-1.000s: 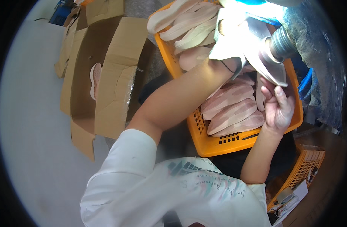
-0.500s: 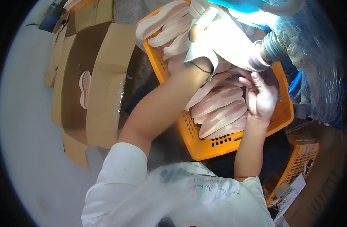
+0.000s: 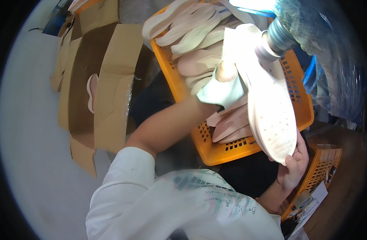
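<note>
A pale pink shoe sole [image 3: 271, 108] stretches from the bright light down to the lower right. Its lower end is gripped by my right hand [image 3: 294, 166], thumb on top and fingers beneath. My left hand [image 3: 227, 74], in a whitish cover with a loose cuff, lies beside the sole's upper part; glare washes out its fingers. Under both hands stands an orange perforated basket [image 3: 215, 158], filled with several more soles [image 3: 195, 30] in rows. Close to the sole's upper end is a grey ridged metal tube [image 3: 279, 38].
At left an open cardboard box [image 3: 113, 88] holds one pink-and-white sole [image 3: 92, 93]. A clear-plastic-wrapped bulk [image 3: 335, 72] hangs at the right. Lower right, another orange basket [image 3: 321, 164] stands near a roll of tape [image 3: 302, 200] and papers.
The shoe sole has swung down to the right, and my right hand has moved down onto its lower end. My left hand has shifted down slightly. More soles show at the basket's far end.
</note>
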`<state>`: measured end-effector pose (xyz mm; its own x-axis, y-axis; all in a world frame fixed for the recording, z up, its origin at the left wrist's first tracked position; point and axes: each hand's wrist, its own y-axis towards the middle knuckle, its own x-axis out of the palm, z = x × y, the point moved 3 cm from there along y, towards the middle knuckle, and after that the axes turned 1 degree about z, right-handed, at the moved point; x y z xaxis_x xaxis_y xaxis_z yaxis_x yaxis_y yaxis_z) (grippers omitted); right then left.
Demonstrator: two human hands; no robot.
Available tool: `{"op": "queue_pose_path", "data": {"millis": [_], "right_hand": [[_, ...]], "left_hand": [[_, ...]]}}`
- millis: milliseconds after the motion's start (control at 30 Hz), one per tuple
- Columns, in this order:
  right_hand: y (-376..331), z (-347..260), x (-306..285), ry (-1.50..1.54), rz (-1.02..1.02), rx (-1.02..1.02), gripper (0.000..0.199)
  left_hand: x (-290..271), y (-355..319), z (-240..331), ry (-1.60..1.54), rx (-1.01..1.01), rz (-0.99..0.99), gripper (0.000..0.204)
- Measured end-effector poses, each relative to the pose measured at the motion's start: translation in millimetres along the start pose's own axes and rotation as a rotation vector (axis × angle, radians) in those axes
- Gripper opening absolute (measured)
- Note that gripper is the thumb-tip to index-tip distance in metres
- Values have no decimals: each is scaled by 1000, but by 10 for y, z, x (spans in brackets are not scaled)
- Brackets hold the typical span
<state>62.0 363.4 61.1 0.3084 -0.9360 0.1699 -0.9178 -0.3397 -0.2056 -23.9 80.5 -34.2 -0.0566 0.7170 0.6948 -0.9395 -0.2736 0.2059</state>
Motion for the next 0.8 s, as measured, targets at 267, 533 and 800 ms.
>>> {"op": "queue_pose_path", "data": {"millis": [267, 533, 800], "right_hand": [[359, 43, 217, 95, 28, -60, 84], [1636, 880, 394, -163, -261, 97, 50], [2664, 1913, -433, -1591, 10, 251, 58]], "left_hand": [[-6, -17, -214, -75, -71, -64, 45], [-561, 53, 592, -390, -108, 139, 46], [-696, 6, 997, -729, -97, 504, 47]]}}
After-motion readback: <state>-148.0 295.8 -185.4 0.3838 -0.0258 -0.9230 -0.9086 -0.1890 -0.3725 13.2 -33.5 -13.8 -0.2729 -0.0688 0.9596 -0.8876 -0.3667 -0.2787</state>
